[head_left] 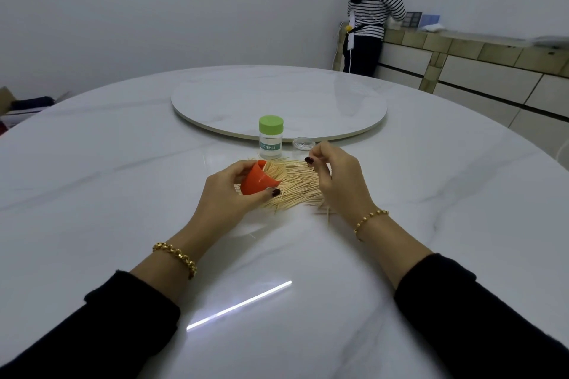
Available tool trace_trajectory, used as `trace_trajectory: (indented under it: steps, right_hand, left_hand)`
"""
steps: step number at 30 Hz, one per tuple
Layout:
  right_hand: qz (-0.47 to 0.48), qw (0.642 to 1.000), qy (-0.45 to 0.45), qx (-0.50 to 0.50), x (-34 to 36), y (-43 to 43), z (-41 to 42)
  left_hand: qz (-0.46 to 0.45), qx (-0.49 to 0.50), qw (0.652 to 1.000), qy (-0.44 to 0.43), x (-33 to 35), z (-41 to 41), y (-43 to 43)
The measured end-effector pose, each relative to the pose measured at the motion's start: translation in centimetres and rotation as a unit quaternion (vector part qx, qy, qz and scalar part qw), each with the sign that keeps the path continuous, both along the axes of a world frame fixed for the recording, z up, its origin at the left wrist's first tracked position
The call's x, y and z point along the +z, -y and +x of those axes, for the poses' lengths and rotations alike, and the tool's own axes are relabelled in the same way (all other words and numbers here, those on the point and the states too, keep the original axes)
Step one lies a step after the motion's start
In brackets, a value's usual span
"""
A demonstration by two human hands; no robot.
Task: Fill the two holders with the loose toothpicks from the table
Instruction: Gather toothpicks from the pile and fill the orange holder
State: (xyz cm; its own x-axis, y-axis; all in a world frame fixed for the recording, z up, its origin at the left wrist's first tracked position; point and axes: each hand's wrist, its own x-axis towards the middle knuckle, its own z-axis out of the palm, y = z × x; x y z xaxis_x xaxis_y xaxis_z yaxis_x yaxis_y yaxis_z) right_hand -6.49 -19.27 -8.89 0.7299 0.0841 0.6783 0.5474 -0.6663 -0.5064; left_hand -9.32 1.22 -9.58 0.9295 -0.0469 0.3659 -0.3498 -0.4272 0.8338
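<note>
Left hand (234, 194) grips orange holder (257, 183), mouth tilted right toward toothpick pile (303, 188) for easy loading; right hand (335, 177) curled over pile, pinch unclear.

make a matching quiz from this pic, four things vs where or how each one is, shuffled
1 orange plastic toothpick holder
2 clear plastic jar with green lid
3 small clear round cap
4 pile of loose wooden toothpicks

A spread on the white marble table
B tilted, held in the left hand
C standing upright, lid on
D flat beside the jar

Pairs: 1-B, 2-C, 3-D, 4-A
</note>
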Motion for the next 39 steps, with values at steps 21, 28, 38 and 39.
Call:
trace_trajectory:
  steps: [21,28,38,39]
  right_hand:
    - [-0.057,0.982,-0.046,0.173,-0.1,-6.0,-4.6]
    - [-0.192,0.978,-0.059,0.060,-0.5,-5.1,-3.2]
    - [-0.069,0.988,-0.132,0.037,-0.2,-0.7,-1.7]
    - [-0.067,0.985,-0.156,0.021,-0.4,0.0,-1.4]
  left_hand:
    - [0.041,0.003,0.999,0.017,0.7,-0.7,0.2]
    - [-0.006,-0.007,1.000,0.004,0.6,-0.5,0.0]
    - [0.000,-0.005,1.000,-0.008,0.2,-0.1,-0.2]
    - [0.002,-0.004,1.000,-0.011,0.2,-0.1,-0.2]
